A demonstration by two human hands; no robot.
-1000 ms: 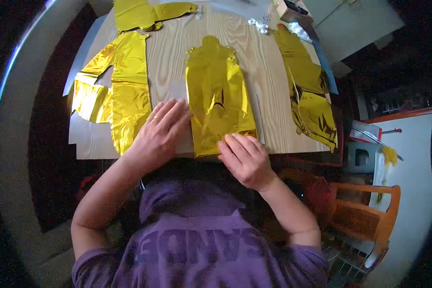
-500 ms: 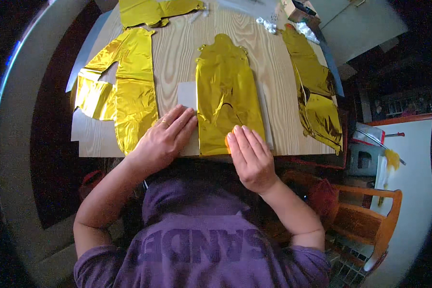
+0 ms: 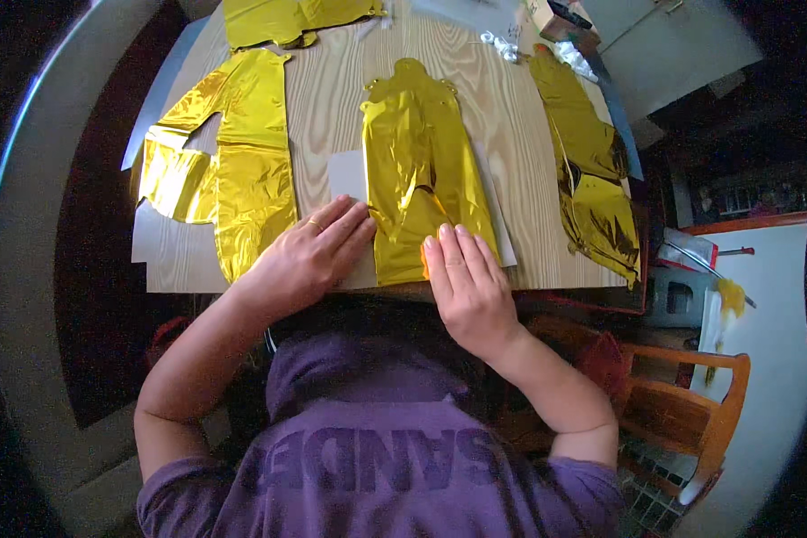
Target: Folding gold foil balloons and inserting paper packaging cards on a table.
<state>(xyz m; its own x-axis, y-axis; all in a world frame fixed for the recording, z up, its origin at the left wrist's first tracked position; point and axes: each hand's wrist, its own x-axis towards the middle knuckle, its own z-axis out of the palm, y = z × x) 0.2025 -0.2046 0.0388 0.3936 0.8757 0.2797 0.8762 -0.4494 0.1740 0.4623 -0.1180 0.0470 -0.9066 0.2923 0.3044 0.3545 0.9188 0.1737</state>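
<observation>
A flat gold foil balloon (image 3: 412,143) lies lengthwise in front of me, over a white sheet (image 3: 350,175) whose edges show on both sides. My left hand (image 3: 321,240) rests palm down at the balloon's left edge, fingers stretched out, partly on the sheet. At the lower right of the foil, my right hand (image 3: 469,278) presses down with its fingers together over a small orange thing (image 3: 426,263). Most of that thing is hidden under the fingers, so its kind does not show. Creases run across the foil between my hands.
Other flat gold foil balloons lie at the left (image 3: 251,152), the right (image 3: 583,170) and the far edge (image 3: 282,22) of the wooden table (image 3: 327,99). Crumpled white scraps (image 3: 500,47) and a small box (image 3: 565,22) are at the back right. A wooden chair (image 3: 681,403) stands to the right.
The foil balloon has shifted slightly up and left, and its creases differ. My right hand has moved slightly up along the foil; my left has edged slightly right.
</observation>
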